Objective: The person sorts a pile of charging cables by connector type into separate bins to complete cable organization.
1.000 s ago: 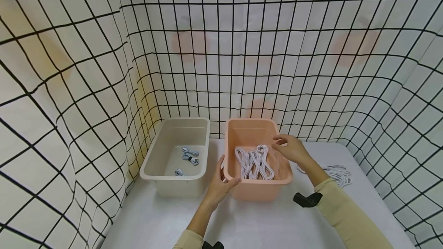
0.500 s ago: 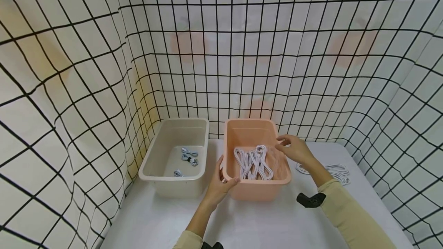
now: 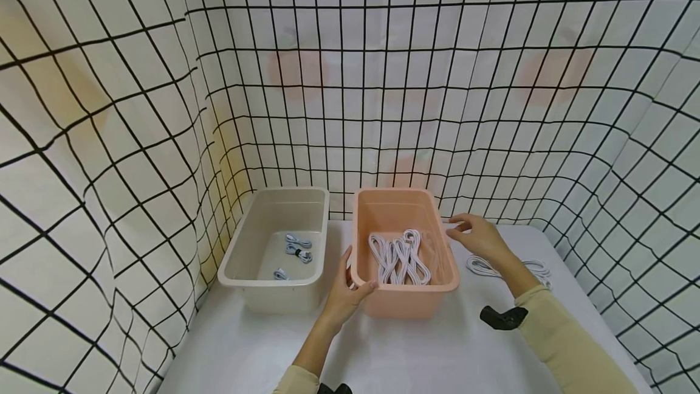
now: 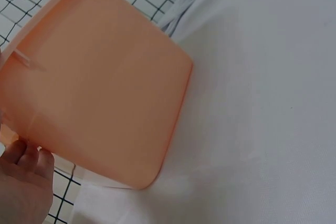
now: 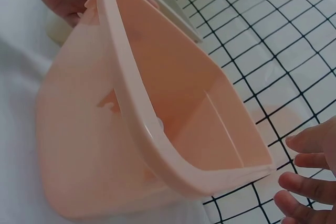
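Note:
My left hand [image 3: 343, 301] holds the front left corner of a peach plastic bin [image 3: 406, 304], thumb over the rim and fingers along its side. In the left wrist view, the fingers of that hand [image 4: 27, 179] lie against the bin's wall. Several bundled white cables [image 3: 403, 260] lie inside the bin. Just beyond the bin's right rim hovers my right hand [image 3: 482, 242], its fingers loosely bent and holding nothing. The right wrist view shows this hand [image 5: 312, 174] apart from the rim. Partly hidden under the right forearm, more coiled white cables [image 3: 483, 266] rest on the table.
To the left stands a cream bin [image 3: 279, 298] with small pale-blue cable bundles [image 3: 298, 253] in it, one with a black tie. Both bins sit on a white-covered table [image 3: 415, 360]. Black grid netting [image 3: 404, 108] over white cloth surrounds the back and sides.
My right hand has moved right, from over the peach bin's right rim to outside it. The left hand stays on the bin. The view has shifted slightly.

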### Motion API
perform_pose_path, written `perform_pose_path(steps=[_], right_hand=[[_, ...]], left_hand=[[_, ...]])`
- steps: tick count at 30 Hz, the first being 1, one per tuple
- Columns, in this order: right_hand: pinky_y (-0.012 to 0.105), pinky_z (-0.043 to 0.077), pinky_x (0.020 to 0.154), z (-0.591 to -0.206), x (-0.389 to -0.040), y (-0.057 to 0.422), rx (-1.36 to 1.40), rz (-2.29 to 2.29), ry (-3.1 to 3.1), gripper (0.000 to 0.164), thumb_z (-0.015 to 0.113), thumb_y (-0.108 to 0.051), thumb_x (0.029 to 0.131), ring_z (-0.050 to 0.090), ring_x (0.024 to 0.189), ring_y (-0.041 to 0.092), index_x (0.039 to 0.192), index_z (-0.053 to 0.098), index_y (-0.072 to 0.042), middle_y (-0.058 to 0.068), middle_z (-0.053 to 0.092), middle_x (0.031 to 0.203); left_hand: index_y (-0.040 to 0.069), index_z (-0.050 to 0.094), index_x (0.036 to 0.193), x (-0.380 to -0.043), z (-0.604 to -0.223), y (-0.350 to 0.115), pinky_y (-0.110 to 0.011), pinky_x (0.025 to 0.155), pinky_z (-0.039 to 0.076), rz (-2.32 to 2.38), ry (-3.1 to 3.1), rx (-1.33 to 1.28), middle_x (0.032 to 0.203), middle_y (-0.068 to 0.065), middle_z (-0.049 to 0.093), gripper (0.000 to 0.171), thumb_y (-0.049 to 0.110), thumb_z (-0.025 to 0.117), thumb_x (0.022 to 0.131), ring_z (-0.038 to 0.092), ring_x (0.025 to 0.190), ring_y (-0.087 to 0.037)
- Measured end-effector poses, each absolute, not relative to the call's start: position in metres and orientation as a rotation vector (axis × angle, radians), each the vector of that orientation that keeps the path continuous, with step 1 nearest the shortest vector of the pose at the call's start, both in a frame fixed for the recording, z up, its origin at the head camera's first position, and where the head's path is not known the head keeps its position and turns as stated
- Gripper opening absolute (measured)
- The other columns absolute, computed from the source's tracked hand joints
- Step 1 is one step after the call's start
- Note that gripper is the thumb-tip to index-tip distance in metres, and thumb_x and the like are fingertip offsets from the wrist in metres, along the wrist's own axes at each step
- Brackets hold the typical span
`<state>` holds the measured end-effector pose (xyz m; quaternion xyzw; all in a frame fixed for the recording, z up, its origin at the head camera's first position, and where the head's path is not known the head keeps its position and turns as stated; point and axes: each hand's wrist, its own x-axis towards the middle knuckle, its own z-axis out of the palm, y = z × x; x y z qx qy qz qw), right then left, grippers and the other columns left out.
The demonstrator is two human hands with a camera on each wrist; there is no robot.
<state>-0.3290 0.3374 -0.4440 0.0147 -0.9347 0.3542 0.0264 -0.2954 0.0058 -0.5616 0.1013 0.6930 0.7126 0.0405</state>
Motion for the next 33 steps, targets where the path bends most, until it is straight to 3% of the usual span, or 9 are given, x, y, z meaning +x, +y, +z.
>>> perform_pose_path(steps=[29, 33], right_hand=[[0.058, 0.052, 0.086, -0.463, -0.320, 0.382, -0.036, 1.054, -2.908, 0.059, 0.067, -0.038, 0.101, 0.059, 0.114, 0.048, 0.142, 0.055, 0.002, 0.030, 0.063, 0.127], [0.054, 0.054, 0.083, -0.467, -0.318, 0.387, -0.082, 1.081, -2.921, 0.060, 0.067, -0.040, 0.101, 0.059, 0.114, 0.046, 0.143, 0.054, 0.002, 0.031, 0.061, 0.129]], left_hand=[[0.027, 0.021, 0.166, -0.296, -0.562, 0.007, -0.049, 0.107, 0.045, 2.172, 2.160, 0.330, 0.158, -0.022, 0.040, 0.101, 0.022, 0.085, 0.088, 0.048, 0.136, -0.039], [0.026, 0.021, 0.166, -0.295, -0.561, 0.006, -0.050, 0.107, 0.045, 2.170, 2.166, 0.329, 0.158, -0.022, 0.040, 0.101, 0.021, 0.085, 0.088, 0.048, 0.135, -0.039]])
